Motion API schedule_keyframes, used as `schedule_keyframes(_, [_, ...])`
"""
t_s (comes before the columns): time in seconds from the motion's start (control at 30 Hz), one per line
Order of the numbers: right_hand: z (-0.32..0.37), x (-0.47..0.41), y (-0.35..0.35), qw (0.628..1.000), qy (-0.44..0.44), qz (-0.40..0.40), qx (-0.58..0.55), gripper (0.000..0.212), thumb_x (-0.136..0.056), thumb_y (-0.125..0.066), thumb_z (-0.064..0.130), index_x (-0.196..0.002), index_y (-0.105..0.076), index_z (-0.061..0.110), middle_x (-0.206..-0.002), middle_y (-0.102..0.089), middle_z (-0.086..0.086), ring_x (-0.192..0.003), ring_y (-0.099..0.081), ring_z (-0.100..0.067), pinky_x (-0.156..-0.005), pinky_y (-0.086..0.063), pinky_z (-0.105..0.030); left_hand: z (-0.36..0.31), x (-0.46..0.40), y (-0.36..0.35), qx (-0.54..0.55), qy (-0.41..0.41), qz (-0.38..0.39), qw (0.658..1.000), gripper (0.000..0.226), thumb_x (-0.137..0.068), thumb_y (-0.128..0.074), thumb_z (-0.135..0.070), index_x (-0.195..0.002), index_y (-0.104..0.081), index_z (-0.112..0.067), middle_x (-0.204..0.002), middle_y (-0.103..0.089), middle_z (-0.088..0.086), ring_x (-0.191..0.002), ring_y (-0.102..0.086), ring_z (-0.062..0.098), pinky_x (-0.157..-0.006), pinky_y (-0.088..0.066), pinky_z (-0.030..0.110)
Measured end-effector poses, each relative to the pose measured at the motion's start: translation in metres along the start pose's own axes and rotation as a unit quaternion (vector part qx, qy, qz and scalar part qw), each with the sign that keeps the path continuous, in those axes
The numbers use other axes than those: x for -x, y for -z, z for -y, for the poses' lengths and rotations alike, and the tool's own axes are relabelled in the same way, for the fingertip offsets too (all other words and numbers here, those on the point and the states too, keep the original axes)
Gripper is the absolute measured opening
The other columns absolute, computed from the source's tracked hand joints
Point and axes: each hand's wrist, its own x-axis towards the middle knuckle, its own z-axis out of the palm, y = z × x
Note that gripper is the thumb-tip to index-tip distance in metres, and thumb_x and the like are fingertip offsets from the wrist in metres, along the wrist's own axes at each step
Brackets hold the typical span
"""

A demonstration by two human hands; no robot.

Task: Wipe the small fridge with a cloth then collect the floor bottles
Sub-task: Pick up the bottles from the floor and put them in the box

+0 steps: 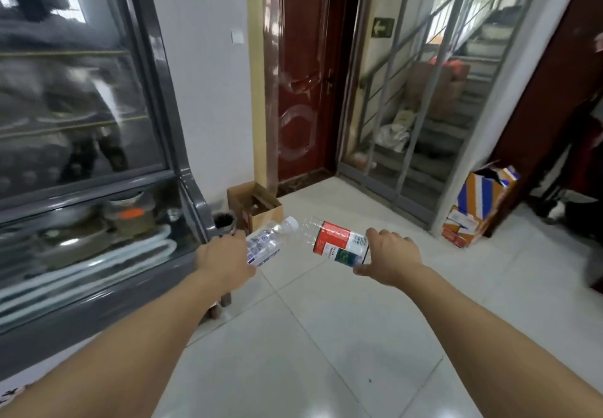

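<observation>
My left hand (225, 259) grips a clear plastic bottle with a blue-printed label and a white cap (269, 241), its cap pointing up and right. My right hand (390, 256) grips a second clear bottle with a red and white label (336, 238), tilted with its end toward the left. The two bottles nearly meet in the air above the white tiled floor (326, 336). The grey glass-fronted fridge (98, 163) fills the left side, its door shut, with bowls and pots behind the glass. No cloth is in sight.
An open cardboard box (254, 205) stands by the wall beyond the fridge, next to a small dark container (224, 220). A dark red door (303, 68) and a barred metal gate (408, 97) lie ahead. Orange and blue cartons (479, 205) lean at the right.
</observation>
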Motion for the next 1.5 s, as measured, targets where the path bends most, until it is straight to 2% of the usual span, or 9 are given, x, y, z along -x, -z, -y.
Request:
schedule_keyframes(0.23, [-0.076,-0.128,-0.005,1.0,0.005,0.009,-0.003,0.061,-0.077,-0.067,0.057,-0.122,-0.043,0.024,-0.113,-0.061,0.0,-0.096,-0.059,-0.018,-0.08,-0.052,-0.035,-0.073,-0.122,-0.002,-0.021,0.002,0.001,1.0,0.051,-0.081,-0.06,-0.046,-0.12,-0.044,-0.018,-0.11,-0.06,0.002,-0.099,-0.059,0.021,-0.069,-0.039,0.03])
schedule_keyframes(0.4, [-0.114,-0.222,-0.011,1.0,0.009,0.01,-0.004,0.06,-0.077,-0.067,0.055,-0.123,-0.043,0.023,-0.113,-0.061,-0.001,-0.096,-0.059,-0.018,-0.079,-0.052,-0.033,-0.107,-0.233,-0.017,0.0,-0.004,0.018,1.0,0.054,-0.079,-0.062,-0.048,-0.121,-0.044,-0.018,-0.116,-0.06,0.002,-0.103,-0.058,0.022,-0.081,-0.049,0.032])
schedule_keyframes(0.57, [-0.152,-0.33,-0.009,1.0,-0.009,0.007,0.01,0.06,-0.076,-0.067,0.057,-0.12,-0.045,0.023,-0.11,-0.061,0.0,-0.096,-0.058,-0.019,-0.078,-0.046,-0.032,-0.144,-0.363,-0.025,0.015,-0.005,0.01,1.0,0.049,-0.076,-0.062,-0.047,-0.112,-0.046,-0.018,-0.11,-0.062,0.003,-0.101,-0.059,0.024,-0.075,-0.044,0.032])
schedule_keyframes(0.83, [-0.216,-0.481,-0.008,0.999,-0.029,0.02,-0.009,0.062,-0.077,-0.067,0.056,-0.125,-0.043,0.023,-0.116,-0.06,0.001,-0.102,-0.058,-0.018,-0.086,-0.049,-0.037,-0.199,-0.523,-0.018,-0.012,-0.02,-0.009,1.0,0.045,-0.079,-0.061,-0.046,-0.114,-0.048,-0.019,-0.109,-0.061,0.002,-0.102,-0.06,0.024,-0.076,-0.043,0.03])
schedule_keyframes(0.93, [-0.239,-0.544,-0.011,0.999,-0.018,0.027,-0.018,0.062,-0.077,-0.067,0.055,-0.125,-0.044,0.023,-0.116,-0.061,0.002,-0.102,-0.059,-0.018,-0.087,-0.05,-0.038,-0.218,-0.579,-0.017,-0.011,-0.007,0.004,1.0,0.044,-0.079,-0.06,-0.044,-0.113,-0.05,-0.018,-0.111,-0.061,0.003,-0.103,-0.059,0.025,-0.074,-0.042,0.029])
schedule_keyframes(1.03, [-0.26,-0.614,-0.013,1.0,0.01,0.014,-0.001,0.065,-0.077,-0.067,0.056,-0.127,-0.044,0.022,-0.117,-0.061,0.0,-0.102,-0.059,-0.019,-0.089,-0.05,-0.039,-0.236,-0.638,-0.022,0.007,0.014,0.01,1.0,0.046,-0.077,-0.061,-0.045,-0.111,-0.051,-0.016,-0.108,-0.062,0.004,-0.098,-0.06,0.025,-0.076,-0.047,0.03])
schedule_keyframes(1.27, [-0.306,-0.777,-0.012,0.996,0.088,0.004,0.029,0.066,-0.077,-0.067,0.057,-0.127,-0.044,0.022,-0.118,-0.061,0.0,-0.106,-0.059,-0.02,-0.088,-0.047,-0.037,-0.283,-0.75,-0.035,0.03,0.11,0.008,0.993,0.051,-0.075,-0.064,-0.048,-0.114,-0.048,-0.019,-0.11,-0.063,0.003,-0.096,-0.06,0.022,-0.079,-0.051,0.032])
schedule_keyframes(1.4, [-0.313,-0.849,-0.018,0.991,0.128,0.026,0.023,0.066,-0.077,-0.066,0.057,-0.128,-0.044,0.022,-0.119,-0.06,0.001,-0.108,-0.059,-0.02,-0.09,-0.05,-0.037,-0.296,-0.796,-0.043,0.012,0.144,0.011,0.99,0.05,-0.077,-0.061,-0.047,-0.116,-0.048,-0.019,-0.111,-0.062,0.003,-0.098,-0.06,0.023,-0.076,-0.048,0.03])
schedule_keyframes(1.5, [-0.31,-0.903,-0.028,0.986,0.158,0.038,0.02,0.07,-0.076,-0.065,0.059,-0.13,-0.042,0.022,-0.123,-0.059,-0.001,-0.112,-0.057,-0.022,-0.095,-0.046,-0.038,-0.292,-0.834,-0.051,-0.006,0.173,0.021,0.985,0.051,-0.079,-0.059,-0.049,-0.117,-0.047,-0.018,-0.114,-0.062,0.005,-0.102,-0.06,0.025,-0.075,-0.045,0.031])
